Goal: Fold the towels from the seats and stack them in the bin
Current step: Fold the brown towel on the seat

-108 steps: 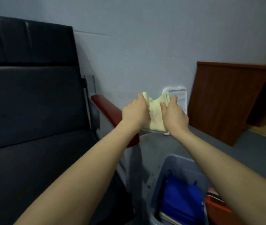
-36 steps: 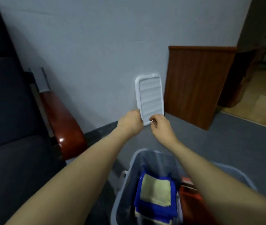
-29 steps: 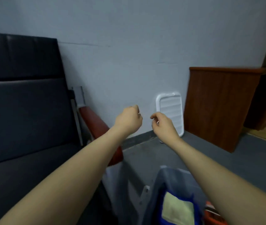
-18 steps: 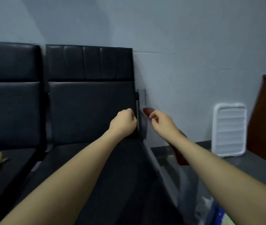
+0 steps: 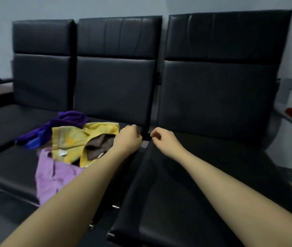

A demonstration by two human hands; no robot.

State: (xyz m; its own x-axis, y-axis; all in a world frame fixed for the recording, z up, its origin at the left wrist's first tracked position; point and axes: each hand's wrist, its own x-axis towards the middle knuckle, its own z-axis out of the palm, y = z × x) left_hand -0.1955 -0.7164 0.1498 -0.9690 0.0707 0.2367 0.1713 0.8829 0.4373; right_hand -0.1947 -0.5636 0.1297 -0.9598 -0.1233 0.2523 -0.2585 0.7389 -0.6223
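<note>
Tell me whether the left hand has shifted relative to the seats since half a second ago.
Yes. The left hand then hovered over the rightmost seat; now it hangs leftward over the middle seat, beside the yellow towel, fingers curled and holding nothing.

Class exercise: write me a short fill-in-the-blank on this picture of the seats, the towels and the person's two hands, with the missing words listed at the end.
1. The towels lie heaped on the ____ seat of the three.
2. The towel lying nearest the camera is ____ in colour.
3. The yellow towel partly covers a ____ towel.
4. Neither the left hand nor the right hand has a grip on a ____.

Missing words: middle; lilac; brown; towel
</note>
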